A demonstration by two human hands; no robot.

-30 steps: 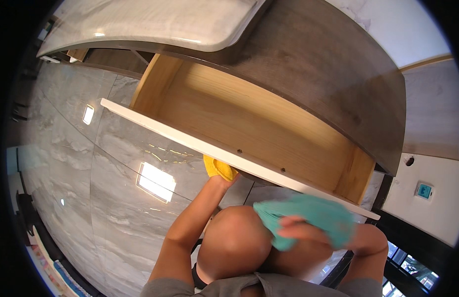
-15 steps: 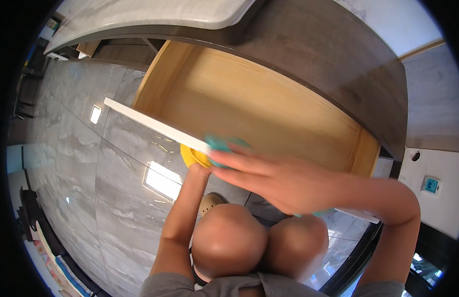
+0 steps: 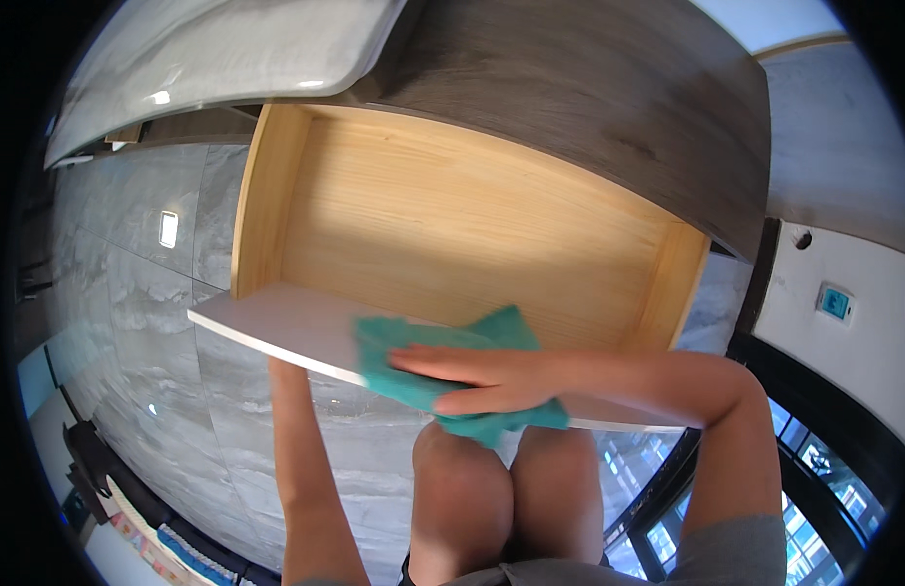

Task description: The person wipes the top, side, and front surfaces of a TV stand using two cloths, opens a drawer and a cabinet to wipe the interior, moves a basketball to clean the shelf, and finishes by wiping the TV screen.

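Observation:
My right hand (image 3: 472, 376) lies on a turquoise cleaning cloth (image 3: 408, 386) and presses it against the white front panel (image 3: 276, 317) of a pulled-out drawer. Part of the cloth hangs over the panel's near edge, while a corner reaches toward the drawer's inside. The light wooden drawer (image 3: 442, 225) holds nothing I can see. From the lower left comes my left forearm (image 3: 301, 449), its wrist passing under the front panel. That panel hides the left hand and its fingers.
A dark wood cabinet (image 3: 569, 107) stands behind the drawer, with a pale stone-like slab (image 3: 247, 54) at upper left. Grey marbled tile (image 3: 140, 332) covers the floor. My knees (image 3: 462, 488) are close below the panel. A white wall panel with a blue-faced socket (image 3: 835, 304) is at right.
The drawer front has tipped so its inner face shows. My right hand has spread the cloth onto it. The left hand has moved left beneath the panel, and the yellow thing near it is out of sight.

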